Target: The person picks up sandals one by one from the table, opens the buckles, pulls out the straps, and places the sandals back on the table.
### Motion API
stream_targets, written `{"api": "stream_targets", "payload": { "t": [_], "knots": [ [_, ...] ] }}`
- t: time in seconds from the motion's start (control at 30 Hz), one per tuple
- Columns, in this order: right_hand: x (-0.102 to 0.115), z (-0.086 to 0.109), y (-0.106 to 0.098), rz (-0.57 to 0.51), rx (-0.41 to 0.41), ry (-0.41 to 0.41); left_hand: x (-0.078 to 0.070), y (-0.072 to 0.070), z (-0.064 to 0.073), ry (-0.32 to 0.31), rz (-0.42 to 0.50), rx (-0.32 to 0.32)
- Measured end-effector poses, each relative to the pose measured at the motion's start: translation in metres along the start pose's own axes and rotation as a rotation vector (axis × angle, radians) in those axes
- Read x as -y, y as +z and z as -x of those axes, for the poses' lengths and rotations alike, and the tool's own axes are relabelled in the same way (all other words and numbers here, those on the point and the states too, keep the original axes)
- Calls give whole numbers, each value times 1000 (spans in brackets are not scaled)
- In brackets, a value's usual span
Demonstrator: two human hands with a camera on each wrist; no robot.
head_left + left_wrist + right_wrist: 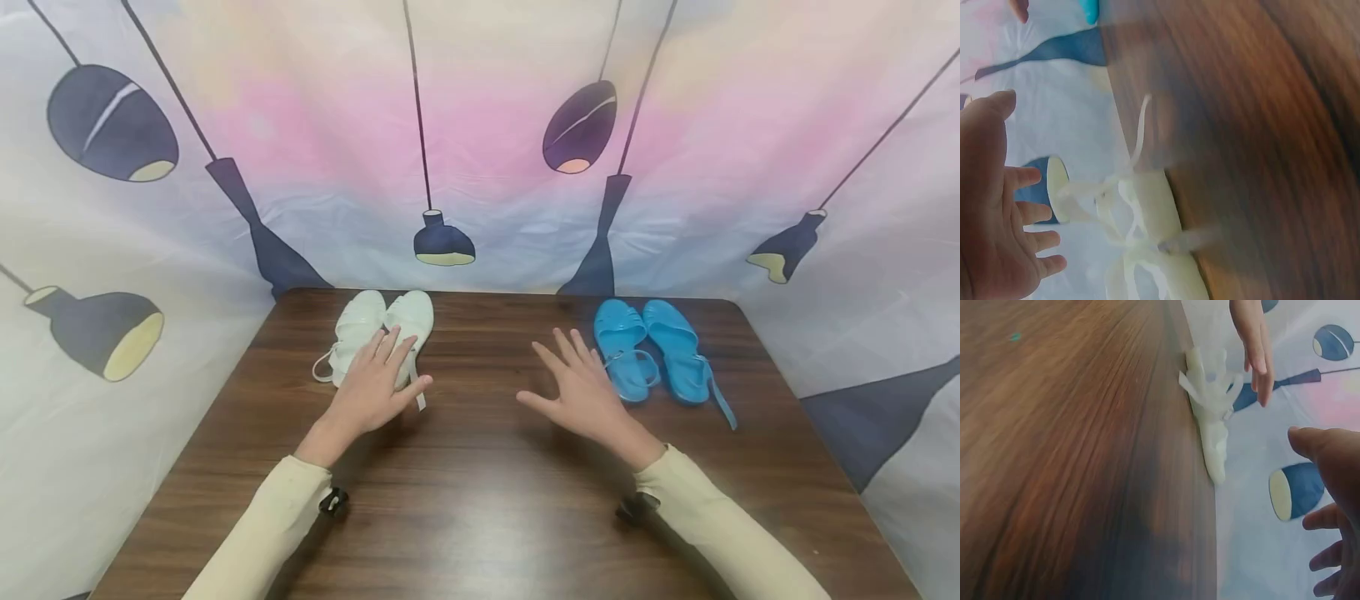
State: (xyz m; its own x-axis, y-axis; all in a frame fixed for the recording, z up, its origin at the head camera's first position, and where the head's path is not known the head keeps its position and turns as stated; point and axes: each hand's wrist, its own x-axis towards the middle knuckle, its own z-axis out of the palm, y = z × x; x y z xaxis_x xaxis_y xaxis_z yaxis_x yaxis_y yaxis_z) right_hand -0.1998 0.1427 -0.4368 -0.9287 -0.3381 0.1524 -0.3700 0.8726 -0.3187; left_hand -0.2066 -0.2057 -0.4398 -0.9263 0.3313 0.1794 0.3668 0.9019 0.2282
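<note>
Two white sandals stand side by side at the back left of the table, their straps loose. My left hand hovers over their near ends with fingers spread, hiding part of them; the left wrist view shows the palm and the white sandals beyond it. At the back right stand two blue sandals, one strap trailing onto the table. Fingers spread, my right hand is just left of the blue pair and overlaps the nearer sandal's edge in the head view. Both hands hold nothing.
The brown wooden table reaches back to a hanging cloth printed with dark lamps. Cloth also surrounds the left and right sides. A black band shows at the left wrist, another at the right.
</note>
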Motion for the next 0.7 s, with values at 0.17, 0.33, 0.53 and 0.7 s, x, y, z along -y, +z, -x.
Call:
{"api": "stream_targets", "payload": {
  "t": [0.17,0.33,0.53,0.7],
  "knots": [
    [15,-18,10,-44,23,-34,15,-5,-3,-4,32,-6],
    [32,-35,24,-103,49,-60,31,-10,-7,-10,22,-13],
    [54,-54,40,-175,43,-84,48,-10,-15,-14,24,-39],
    [71,-70,54,-207,15,-125,61,-9,-23,-37,9,-32]
  ]
}}
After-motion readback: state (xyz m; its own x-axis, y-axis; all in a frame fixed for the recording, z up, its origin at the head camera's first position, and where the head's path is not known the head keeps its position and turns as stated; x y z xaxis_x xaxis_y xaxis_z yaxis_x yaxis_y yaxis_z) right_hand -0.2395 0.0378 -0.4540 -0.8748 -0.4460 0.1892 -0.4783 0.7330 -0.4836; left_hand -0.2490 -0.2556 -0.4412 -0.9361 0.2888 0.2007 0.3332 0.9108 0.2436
